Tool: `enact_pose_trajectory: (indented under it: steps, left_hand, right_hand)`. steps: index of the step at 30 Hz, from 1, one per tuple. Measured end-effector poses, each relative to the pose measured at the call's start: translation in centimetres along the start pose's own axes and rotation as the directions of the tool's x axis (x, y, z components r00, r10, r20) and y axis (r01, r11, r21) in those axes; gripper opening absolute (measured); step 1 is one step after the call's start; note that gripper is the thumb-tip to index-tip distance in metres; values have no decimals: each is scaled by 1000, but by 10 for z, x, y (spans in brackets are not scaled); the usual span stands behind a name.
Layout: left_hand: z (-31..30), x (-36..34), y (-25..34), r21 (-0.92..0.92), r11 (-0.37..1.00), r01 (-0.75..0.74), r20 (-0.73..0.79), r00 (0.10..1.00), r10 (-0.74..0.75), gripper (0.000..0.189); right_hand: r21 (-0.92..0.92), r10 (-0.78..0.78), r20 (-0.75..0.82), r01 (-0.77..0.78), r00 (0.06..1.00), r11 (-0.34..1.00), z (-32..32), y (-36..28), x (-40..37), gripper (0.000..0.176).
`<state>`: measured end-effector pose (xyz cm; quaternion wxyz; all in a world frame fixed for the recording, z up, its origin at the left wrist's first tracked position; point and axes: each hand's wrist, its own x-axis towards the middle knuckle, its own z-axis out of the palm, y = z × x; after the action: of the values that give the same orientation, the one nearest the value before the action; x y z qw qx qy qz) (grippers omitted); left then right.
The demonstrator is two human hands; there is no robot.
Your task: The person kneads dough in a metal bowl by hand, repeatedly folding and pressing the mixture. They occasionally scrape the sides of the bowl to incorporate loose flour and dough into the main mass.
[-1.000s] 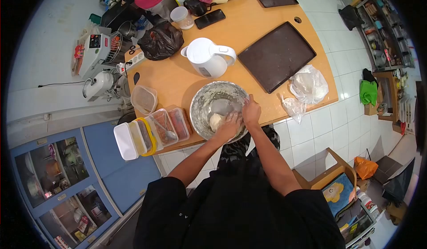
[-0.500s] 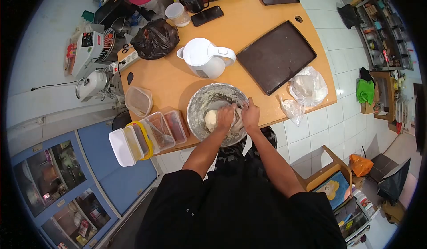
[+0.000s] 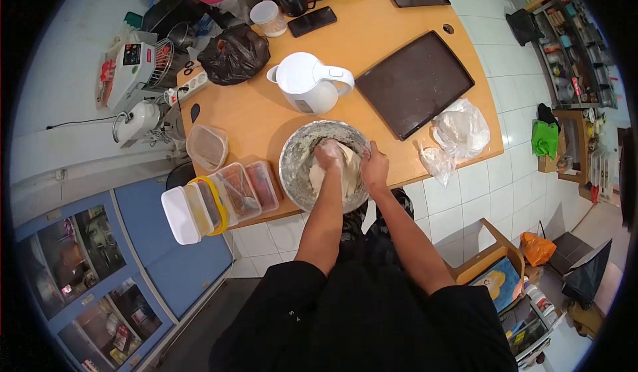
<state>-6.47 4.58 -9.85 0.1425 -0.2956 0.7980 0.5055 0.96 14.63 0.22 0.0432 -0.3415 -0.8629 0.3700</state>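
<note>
A metal mixing bowl (image 3: 297, 154), its inside smeared with flour and wet bits, stands at the table's near edge. Pale, soft dough (image 3: 348, 170) lies inside it. My left hand (image 3: 327, 154) reaches into the bowl with its fingers curled over the dough's far side; the fingertips are partly hidden. My right hand (image 3: 375, 166) grips the bowl's right rim, thumb toward the inside. Just beyond the bowl stands a white electric kettle (image 3: 306, 83).
Right of the kettle lies a dark baking tray (image 3: 415, 83), with plastic bags (image 3: 460, 129) beside it. Plastic containers (image 3: 226, 196) line the left edge. A black bag (image 3: 234, 54), phone (image 3: 313, 21) and jar (image 3: 268, 18) sit farther back.
My left hand has moved left and away from me within the bowl, to the dough's far side. More dough shows between my hands. My right hand stays at the rim.
</note>
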Motion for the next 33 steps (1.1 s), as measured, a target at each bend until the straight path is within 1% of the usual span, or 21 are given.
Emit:
enact_pose_trajectory:
  steps: [1, 3, 4, 5, 6, 8, 10, 11, 12, 13, 14, 15, 16, 19, 22, 24, 25, 27, 29, 31, 33]
  left_hand:
    - [-9, 5, 1, -269, 952, 143, 156, 982, -104, 24]
    - [-32, 15, 7, -424, 868, 259, 471, 881, -32, 24]
    - [-48, 13, 6, -360, 911, 199, 608, 791, 67, 25]
    - [-61, 3, 15, -303, 945, 124, 732, 666, 147, 25]
    - [-60, -17, 21, -338, 908, 248, 663, 747, 43, 26]
    - [-66, -30, 3, -278, 956, -96, 710, 649, 272, 25]
    - [-69, -45, -2, -229, 973, -8, 747, 640, 181, 27]
    - [-78, -73, 18, -198, 945, 261, 753, 658, -24, 30]
    - [-89, -94, 32, -170, 843, 511, 753, 619, -224, 33]
    - [-104, -106, 28, -12, 999, -36, 711, 703, 34, 37]
    - [-123, -116, 22, 166, 809, -564, 718, 631, 293, 43]
    - [-136, -123, 20, 297, 337, -894, 771, 432, 467, 48]
    - [-142, -127, 26, 312, 449, -837, 818, 477, 322, 60]
    - [-152, -141, 26, 364, 178, -914, 770, 403, 495, 51]
    - [-148, -139, 36, 194, 524, -829, 601, 523, 604, 46]
    - [-129, -145, 52, 419, 725, -547, 399, 828, 394, 43]
    - [-121, -148, 63, 495, 788, -366, 272, 927, 260, 42]
    - [-109, -145, 67, 626, 722, -295, 205, 955, 212, 46]
    - [-85, -117, 27, 714, 601, -360, 171, 922, 349, 46]
    - [-63, -124, 31, 693, 702, -168, -16, 969, 247, 47]
    - [-42, -116, 8, 542, 828, -145, -198, 935, 293, 48]
  right_hand:
    - [-25, 11, 4, -11, 1000, 1000, 1, 0, -2, 16]
    - [-48, 15, 29, -14, 999, 999, 1, -1, -1, 18]
    - [-61, 19, 38, -17, 999, 998, 1, -1, -1, 20]
    - [-62, 26, 26, -24, 999, 998, 2, -1, 1, 20]
    - [-65, 37, 14, -36, 999, 997, 4, 1, 1, 21]
    - [-77, 73, -9, -73, 997, 994, 4, 5, -5, 22]
    - [-84, 107, -45, -110, 993, 990, 3, 6, -4, 21]
    - [-87, 106, -47, -110, 993, 990, 2, 7, -4, 21]
    - [-89, 106, -48, -110, 993, 990, 1, 7, -2, 21]
    - [-92, 108, -48, -113, 993, 989, 1, 7, -1, 21]
    - [-100, 105, -41, -108, 994, 989, 0, 7, -2, 21]
    - [-107, 100, -37, -103, 994, 989, 0, 6, -1, 22]
    - [-115, 94, -34, -97, 995, 989, -1, 7, 0, 22]
    - [-57, 108, -79, -113, 991, 992, 0, 9, -2, 20]
    - [85, 41, -51, -37, 998, 996, -6, 12, -1, 21]
    - [170, 3, -43, 4, 999, 985, 0, 26, 2, 23]
    - [213, -9, -41, 18, 999, 977, 0, 29, 1, 24]
    - [208, 49, 58, -61, 997, 976, -4, 38, -8, 27]
    - [240, 87, 145, -120, 986, 963, -9, 48, -12, 30]
    - [311, 119, 231, -189, 966, 931, 1, 70, -24, 33]
    - [271, 90, 309, -179, 947, 946, -18, 64, -32, 38]
